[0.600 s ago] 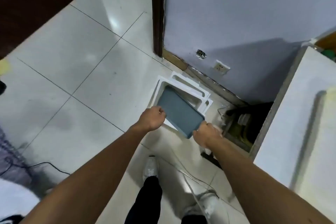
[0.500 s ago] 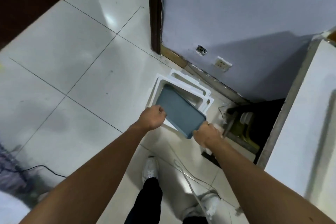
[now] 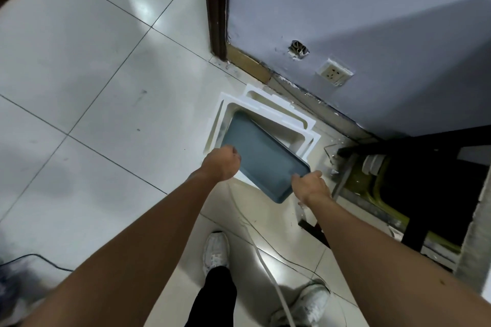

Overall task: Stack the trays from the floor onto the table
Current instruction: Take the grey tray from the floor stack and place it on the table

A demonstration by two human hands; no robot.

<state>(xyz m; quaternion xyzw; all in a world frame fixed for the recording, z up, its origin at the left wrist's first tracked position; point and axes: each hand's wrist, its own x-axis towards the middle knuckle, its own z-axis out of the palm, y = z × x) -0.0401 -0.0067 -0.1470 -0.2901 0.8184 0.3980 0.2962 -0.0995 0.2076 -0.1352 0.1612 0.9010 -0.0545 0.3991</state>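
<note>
From the head view I start at the left: bare floor (image 3: 93, 87) tiles, nothing of the task there. My left hand (image 3: 221, 163) is curled over the near-left edge of the blue tray (image 3: 261, 160), fingers folded together around the rim; the fingertips themselves are tucked out of sight under it, so I judge the hold from the knuckles. The tray sits tilted over the white trays (image 3: 297, 127), which lie nested on the floor just beside the wall (image 3: 372, 21); I cannot tell whether its far end touches them or is clear. My right hand (image 3: 310, 186) clamps the near-right corner, thumb on top, fingers wrapped below.

How it should handle, by my reckoning: a thin, rigid plastic sheet with a low lip, light enough that two hands are more than it needs for weight, but useful for keeping it level. The surface looks smooth and probably slick, so I would trust the raised rim, not the flat. Holding opposite edges, as now, seems the sound grip; a corner hold alone could let it swing. It should not crack from a bump.

Further right, a dark table leg (image 3: 414, 231) and clutter sit under the table, whose pale edge (image 3: 475, 247) shows at the frame's side. That edge is what I would watch when carrying the tray across.
</note>
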